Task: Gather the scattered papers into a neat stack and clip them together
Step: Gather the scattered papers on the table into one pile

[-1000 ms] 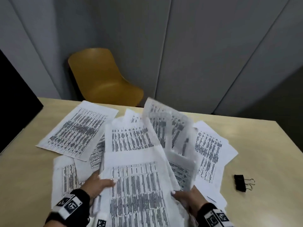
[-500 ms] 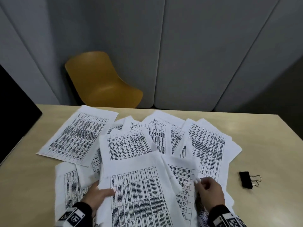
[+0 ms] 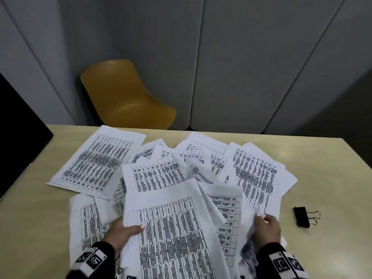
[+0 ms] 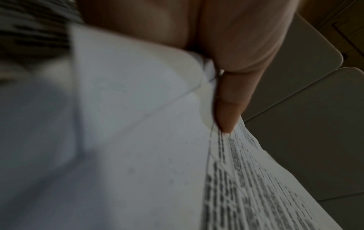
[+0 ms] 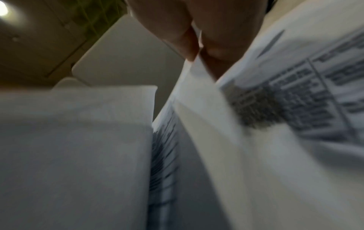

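While the papers (image 3: 161, 178) lie spread over the table (image 3: 332, 178), overlapping each other from about 10 o'clock to 2 o'clock, we hold the nearest ones with both hands at the 6 o'clock edge. At the far left, toward 10 o'clock, one sheet (image 3: 96, 164) lies flat and a little apart from the pile, with only its near corner over the others. Our left hand (image 3: 122, 232) is at 7 o'clock: the thumb lies on top of the big front page (image 3: 173, 234), and the fingers go under it, so the hand grips this page by its left edge. In the left wrist view we see the thumb (image 4: 230, 101) pressed on the printed side, with white paper (image 4: 118, 124) below it. In the middle, more pages lie behind the front page toward 12 o'clock, and one of them is blurred. Our right hand (image 3: 265, 230) is at 5 o'clock, with fingers curled and pinching the edge of a raised sheet (image 3: 244, 218). The right wrist view shows the fingertips (image 5: 189, 46) closed on a thin paper edge (image 5: 197, 74). At 3 o'clock the black clip (image 3: 302, 216) lies on the bare table, well apart from the papers, and no hand touches it. Behind the table, at 11 o'clock, stands a yellow chair (image 3: 124, 95) against the grey wall (image 3: 261, 67).
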